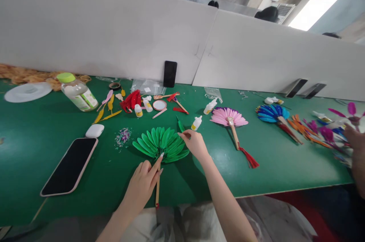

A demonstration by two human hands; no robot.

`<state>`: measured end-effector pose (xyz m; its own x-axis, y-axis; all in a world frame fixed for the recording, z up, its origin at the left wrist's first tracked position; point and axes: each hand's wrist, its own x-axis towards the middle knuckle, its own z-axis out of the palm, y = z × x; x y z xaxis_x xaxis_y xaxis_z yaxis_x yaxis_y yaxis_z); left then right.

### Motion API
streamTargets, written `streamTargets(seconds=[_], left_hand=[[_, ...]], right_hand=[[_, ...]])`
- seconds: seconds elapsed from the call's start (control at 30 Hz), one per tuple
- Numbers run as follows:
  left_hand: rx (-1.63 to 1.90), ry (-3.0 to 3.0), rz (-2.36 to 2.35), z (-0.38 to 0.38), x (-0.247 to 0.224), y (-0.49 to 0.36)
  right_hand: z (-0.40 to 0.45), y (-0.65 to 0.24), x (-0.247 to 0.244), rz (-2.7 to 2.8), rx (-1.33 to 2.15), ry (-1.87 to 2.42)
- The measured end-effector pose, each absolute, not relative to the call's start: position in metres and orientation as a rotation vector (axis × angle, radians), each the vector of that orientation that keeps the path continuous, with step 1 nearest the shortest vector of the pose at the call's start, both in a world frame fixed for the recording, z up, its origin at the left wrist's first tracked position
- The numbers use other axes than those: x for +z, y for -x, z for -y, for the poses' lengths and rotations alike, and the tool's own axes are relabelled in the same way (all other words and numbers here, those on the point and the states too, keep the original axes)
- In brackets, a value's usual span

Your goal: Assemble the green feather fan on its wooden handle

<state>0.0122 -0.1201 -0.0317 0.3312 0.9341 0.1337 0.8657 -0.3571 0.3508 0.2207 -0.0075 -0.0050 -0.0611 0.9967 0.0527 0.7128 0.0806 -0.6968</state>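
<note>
Green feathers point(152, 138) fan from a wooden stick point(157, 191) at the green tabletop's point(245, 183) near edge, left hand point(145, 179) extending a forefinger to their base, grip unclear; right hand point(195, 145) pinches one plume point(180, 124).

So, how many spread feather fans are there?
3: the green fan under the left hand, the pink fan to the right, the blue fan farther right. Magenta feathers at far right may form another.

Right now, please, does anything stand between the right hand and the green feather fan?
Nothing visible does: the right hand is beside the green feather fan, and the left hand touches it lower down.
</note>
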Motion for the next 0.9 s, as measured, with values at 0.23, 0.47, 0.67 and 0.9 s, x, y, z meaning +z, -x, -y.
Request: streamTargets(seconds=[0.23, 0.47, 0.67, 0.9], left_hand=[[0.445, -2.384, -1.630, 0.120, -0.030, -0.013], [0.409, -2.453, -1.662, 0.120, -0.031, -0.014], [0.379, -2.474, -1.677, 0.120, -0.031, -0.014], [0.383, -2.492, -1.690, 0.120, -0.034, -0.015]], right_hand=[[0.028, -0.230, 0.001, 1.692, 0.680, 1.661], [0.045, -0.222, -0.013, 1.676, 0.711, 1.828], [0.046, -0.215, -0.009, 1.724, 0.548, 1.930], [0.049, -0.215, -0.006, 1.751, 0.558, 1.865]])
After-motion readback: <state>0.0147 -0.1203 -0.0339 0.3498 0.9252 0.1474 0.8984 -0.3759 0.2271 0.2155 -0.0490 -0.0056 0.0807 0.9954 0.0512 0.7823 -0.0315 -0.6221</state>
